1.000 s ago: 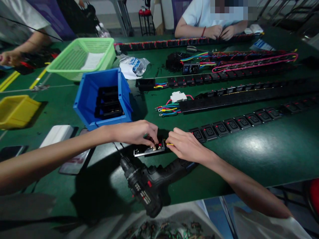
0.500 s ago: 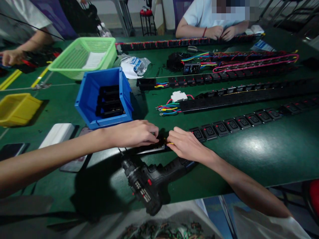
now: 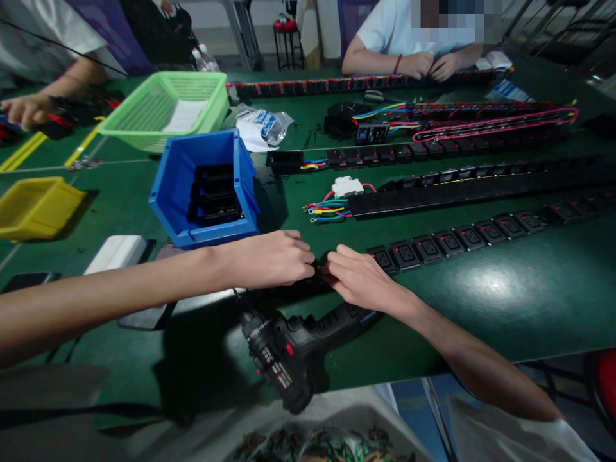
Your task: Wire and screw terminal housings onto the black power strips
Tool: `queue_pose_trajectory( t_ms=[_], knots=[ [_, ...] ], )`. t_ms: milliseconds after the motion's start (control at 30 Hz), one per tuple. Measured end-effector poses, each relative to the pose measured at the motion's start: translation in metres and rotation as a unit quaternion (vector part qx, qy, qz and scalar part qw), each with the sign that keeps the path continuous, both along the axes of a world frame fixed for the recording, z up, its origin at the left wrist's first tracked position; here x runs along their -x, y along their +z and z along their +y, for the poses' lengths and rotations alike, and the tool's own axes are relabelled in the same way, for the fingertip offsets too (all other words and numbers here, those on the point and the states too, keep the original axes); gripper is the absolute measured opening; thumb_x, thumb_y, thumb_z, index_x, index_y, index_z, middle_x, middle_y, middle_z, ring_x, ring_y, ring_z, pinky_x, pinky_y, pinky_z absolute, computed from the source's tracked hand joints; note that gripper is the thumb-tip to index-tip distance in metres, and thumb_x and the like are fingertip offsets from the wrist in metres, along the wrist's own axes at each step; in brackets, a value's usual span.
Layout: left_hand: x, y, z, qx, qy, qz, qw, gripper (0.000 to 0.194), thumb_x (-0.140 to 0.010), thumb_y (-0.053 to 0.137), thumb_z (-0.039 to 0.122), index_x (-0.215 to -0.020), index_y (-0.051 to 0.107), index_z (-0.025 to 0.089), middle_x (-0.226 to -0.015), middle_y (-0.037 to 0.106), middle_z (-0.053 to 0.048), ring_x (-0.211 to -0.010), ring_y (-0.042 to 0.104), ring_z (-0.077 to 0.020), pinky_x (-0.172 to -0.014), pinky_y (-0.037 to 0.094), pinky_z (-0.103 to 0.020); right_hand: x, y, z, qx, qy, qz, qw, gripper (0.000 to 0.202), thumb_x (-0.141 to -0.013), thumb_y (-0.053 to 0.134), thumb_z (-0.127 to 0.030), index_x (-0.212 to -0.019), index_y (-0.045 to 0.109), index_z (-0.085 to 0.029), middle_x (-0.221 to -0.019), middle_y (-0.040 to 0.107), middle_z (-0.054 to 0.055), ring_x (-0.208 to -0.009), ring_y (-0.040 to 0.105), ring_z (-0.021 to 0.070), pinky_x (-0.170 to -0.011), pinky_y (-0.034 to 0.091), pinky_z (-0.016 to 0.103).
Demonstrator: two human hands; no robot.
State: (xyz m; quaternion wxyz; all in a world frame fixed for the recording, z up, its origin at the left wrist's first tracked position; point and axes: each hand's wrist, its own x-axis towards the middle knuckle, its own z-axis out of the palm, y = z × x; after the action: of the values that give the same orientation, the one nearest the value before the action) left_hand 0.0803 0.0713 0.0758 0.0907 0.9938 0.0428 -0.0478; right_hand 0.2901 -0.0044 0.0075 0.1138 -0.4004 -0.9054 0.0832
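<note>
Both hands meet at the left end of a row of black power sockets (image 3: pixel 450 244) joined in a strip. My left hand (image 3: pixel 283 258) is closed, knuckles up, at a dark part on that end; what its fingertips hold is hidden. My right hand (image 3: pixel 355 276) pinches at short wires (image 3: pixel 319 272) with a bit of yellow showing between the two hands. Just below them a black cordless drill (image 3: pixel 279 359) lies on its side, bit toward the upper left.
Left of my hands stand a blue bin (image 3: pixel 161 199) with black parts, a green basket (image 3: pixel 139 115) and a yellow bin (image 3: pixel 41 205). Beyond lie a black bar (image 3: pixel 409 200) with loose wires and more socket strips. Two co-workers sit across the green table (image 3: pixel 543 295).
My left hand has moved slightly right, closer to my right hand, and its fingers are more curled. The yellow wire at my right fingertips shows less. The drill lies where it was.
</note>
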Motion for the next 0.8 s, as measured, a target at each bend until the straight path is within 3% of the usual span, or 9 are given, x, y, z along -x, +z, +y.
queue_pose_trajectory(
  t_ms=[400, 567, 800],
  knots=[
    [-0.019, -0.001, -0.008, -0.111, -0.027, 0.081, 0.99, 0.014, -0.086, 0.055, 0.007, -0.079, 0.064, 0.015, -0.081, 0.066, -0.008, -0.081, 0.061, -0.0219, -0.071, 0.039, -0.033, -0.001, -0.003, 0.0, -0.006, -0.003, -0.012, 1.0, 0.014, -0.094, 0.05, -0.019, -0.084, 0.059, -0.014, -0.09, 0.056, 0.007, -0.091, 0.047, 0.0194, -0.065, 0.038, 0.03],
    [-0.013, 0.0, 0.007, -0.028, -0.044, 0.074, 0.996, 0.007, -0.084, 0.056, 0.012, -0.081, 0.063, 0.015, -0.081, 0.065, -0.007, -0.074, 0.059, -0.0189, -0.068, 0.04, -0.03, -0.001, 0.0, 0.0, -0.003, -0.001, 0.007, 1.0, 0.016, -0.095, 0.048, -0.019, -0.084, 0.058, -0.014, -0.09, 0.056, 0.007, -0.09, 0.047, 0.0181, -0.066, 0.039, 0.03],
    [0.002, -0.004, 0.02, 0.121, 0.013, 0.049, 0.991, 0.008, -0.083, 0.056, 0.012, -0.085, 0.062, 0.017, -0.08, 0.062, -0.003, -0.071, 0.057, -0.0138, -0.064, 0.04, -0.024, 0.0, 0.001, -0.001, 0.005, -0.007, 0.02, 1.0, 0.018, -0.098, 0.046, -0.024, -0.088, 0.058, -0.015, -0.091, 0.057, 0.005, -0.091, 0.047, 0.0174, -0.067, 0.038, 0.03]
  ],
)
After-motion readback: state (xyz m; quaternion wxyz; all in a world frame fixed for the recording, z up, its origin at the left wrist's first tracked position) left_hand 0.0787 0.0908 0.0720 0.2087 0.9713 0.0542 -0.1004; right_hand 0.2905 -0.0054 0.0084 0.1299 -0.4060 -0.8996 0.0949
